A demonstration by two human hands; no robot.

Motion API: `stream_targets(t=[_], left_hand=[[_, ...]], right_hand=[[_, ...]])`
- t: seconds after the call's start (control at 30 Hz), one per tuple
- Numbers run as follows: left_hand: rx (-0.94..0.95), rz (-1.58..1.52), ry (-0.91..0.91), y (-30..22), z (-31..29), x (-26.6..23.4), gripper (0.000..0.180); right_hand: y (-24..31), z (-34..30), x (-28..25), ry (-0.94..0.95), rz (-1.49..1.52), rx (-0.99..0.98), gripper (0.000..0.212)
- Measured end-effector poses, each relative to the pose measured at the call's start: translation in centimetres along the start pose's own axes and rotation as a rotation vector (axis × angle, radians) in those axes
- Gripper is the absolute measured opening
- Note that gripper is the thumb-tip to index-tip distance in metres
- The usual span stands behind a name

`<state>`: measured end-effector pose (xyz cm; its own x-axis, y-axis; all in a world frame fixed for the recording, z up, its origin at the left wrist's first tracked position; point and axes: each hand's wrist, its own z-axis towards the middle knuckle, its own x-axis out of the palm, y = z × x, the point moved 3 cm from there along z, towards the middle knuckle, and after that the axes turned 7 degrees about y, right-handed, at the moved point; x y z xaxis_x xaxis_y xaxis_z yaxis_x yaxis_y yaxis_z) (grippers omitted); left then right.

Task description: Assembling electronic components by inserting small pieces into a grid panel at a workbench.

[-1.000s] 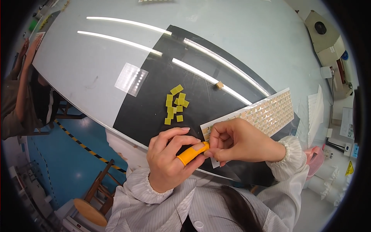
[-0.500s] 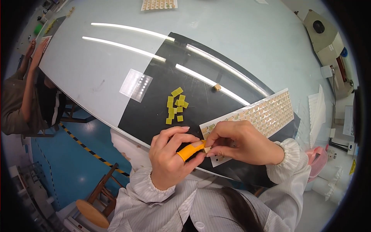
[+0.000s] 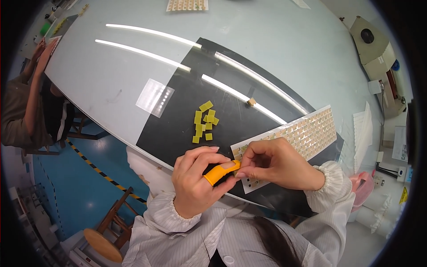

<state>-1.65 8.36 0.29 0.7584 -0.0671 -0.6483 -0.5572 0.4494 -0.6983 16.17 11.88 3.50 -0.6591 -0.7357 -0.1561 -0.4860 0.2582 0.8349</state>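
Note:
My left hand point(image 3: 195, 182) wears an orange finger sleeve point(image 3: 216, 175) on one finger. Its fingertips pinch a small block that is mostly hidden now; a sliver of it shows below the sleeve's tip. My right hand point(image 3: 282, 167) meets it there, thumb and forefinger pressed together, with whatever lies between them out of sight. Beneath the right hand lies a white sheet with rows of small tan squares point(image 3: 307, 131). Several loose yellow-green squares point(image 3: 198, 118) are grouped on the black mat point(image 3: 173, 138), beyond my left hand.
A small tan block point(image 3: 251, 102) sits on the mat farther off. A clear sheet point(image 3: 155, 98) lies left of the yellow-green squares. Another patterned sheet point(image 3: 187, 5) is at the far edge. At left, a person point(image 3: 31, 107) works at the table; a wooden stool point(image 3: 103, 244) stands near me.
The tan block that showed between my fingertips is now mostly covered, as my fingers have turned slightly and closed in. Otherwise the view has only shifted a little.

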Motion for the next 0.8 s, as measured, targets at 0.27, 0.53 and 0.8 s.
stream_targets(t=[0.27,0.53,0.8], left_hand=[[0.017,0.014,0.030,0.1,-0.5,0.0,0.027],[0.025,0.011,0.022,0.1,-0.2,-0.3,0.026],[0.014,-0.004,0.012,0.2,-0.2,-0.3,0.027]], right_hand=[[0.8,-1.5,0.0,-0.218,-0.213,-0.155,0.015],[-1.2,-2.6,3.2,-0.502,-0.630,-0.385,0.019],[-1.2,-2.4,3.3,-0.530,-0.615,-0.337,0.017]])
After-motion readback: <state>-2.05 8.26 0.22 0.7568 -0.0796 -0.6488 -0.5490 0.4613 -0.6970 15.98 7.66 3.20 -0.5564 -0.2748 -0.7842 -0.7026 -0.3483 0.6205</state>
